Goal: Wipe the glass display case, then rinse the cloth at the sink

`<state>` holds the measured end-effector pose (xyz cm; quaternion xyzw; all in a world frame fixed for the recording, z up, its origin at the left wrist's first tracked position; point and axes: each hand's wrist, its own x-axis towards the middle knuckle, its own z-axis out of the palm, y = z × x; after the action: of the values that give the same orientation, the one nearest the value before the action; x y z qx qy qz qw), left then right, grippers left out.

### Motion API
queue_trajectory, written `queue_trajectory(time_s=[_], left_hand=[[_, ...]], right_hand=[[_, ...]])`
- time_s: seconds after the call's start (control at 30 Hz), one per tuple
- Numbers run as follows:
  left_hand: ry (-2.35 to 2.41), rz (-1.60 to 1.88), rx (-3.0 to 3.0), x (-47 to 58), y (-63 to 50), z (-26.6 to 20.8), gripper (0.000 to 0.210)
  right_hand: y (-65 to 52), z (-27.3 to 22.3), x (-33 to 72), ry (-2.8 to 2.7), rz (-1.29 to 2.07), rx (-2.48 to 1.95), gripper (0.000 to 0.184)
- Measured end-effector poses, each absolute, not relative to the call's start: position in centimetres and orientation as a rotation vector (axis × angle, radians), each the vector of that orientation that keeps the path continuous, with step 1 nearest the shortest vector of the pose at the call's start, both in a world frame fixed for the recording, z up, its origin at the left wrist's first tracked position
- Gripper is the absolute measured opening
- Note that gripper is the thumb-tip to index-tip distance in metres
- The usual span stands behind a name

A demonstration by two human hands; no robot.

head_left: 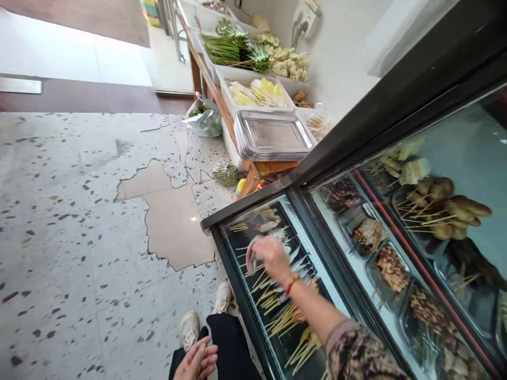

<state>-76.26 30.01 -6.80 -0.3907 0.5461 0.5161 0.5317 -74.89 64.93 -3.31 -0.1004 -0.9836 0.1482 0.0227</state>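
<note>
The right hand reaches out over the glass top of the near part of the display case, with a pale, pinkish piece that looks like cloth. The cloth lies at the left side of the fingers, bent into a curve and standing out beyond them toward the left edge of the glass. The fingers are curled and seem to pinch the cloth against the palm side; motion blur hides the exact grip, and whether the cloth touches the glass cannot be told.

Beneath the hand, seen through the glass, skewers lie in a row running from far left to near right, their bare sticks pointing left. A red band circles the right wrist, and a patterned sleeve covers the upper part of the arm.

The left hand is low and near, just in front of the dark trousers, well apart from the glass. Its fingers are bent and close together; whether they pinch anything cannot be told.

On the far side of the case, a stack of metal trays sits on a wooden tabletop, with a white bin of yellow leaf skewers just beyond.
</note>
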Motion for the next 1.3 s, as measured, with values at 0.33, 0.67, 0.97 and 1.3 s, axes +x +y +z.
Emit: queue_trajectory(time_s=[0.33, 0.67, 0.97, 1.3], left_hand=[[1.469, 1.295, -0.993, -74.2, 30.1, -5.6, 0.048], [1.449, 1.182, -0.865, -77.3, 31.9, -5.7, 0.057], [1.399, 1.039, -0.715, -81.8, 34.0, -5.8, 0.062], [1.556, 0.912, -0.592, -90.2, 30.0, -6.8, 0.049]], right_hand=[[75.2, -2.4, -84.0, -2.83, 0.19, -0.825, 0.036], [74.1, 2.4, -83.8, -2.996, 0.134, -0.561, 0.04], [74.6, 1.2, -73.2, -3.032, -0.102, -1.232, 0.042], [63.0, 3.6, -52.3, -1.969, 0.169, -2.21, 0.045]])
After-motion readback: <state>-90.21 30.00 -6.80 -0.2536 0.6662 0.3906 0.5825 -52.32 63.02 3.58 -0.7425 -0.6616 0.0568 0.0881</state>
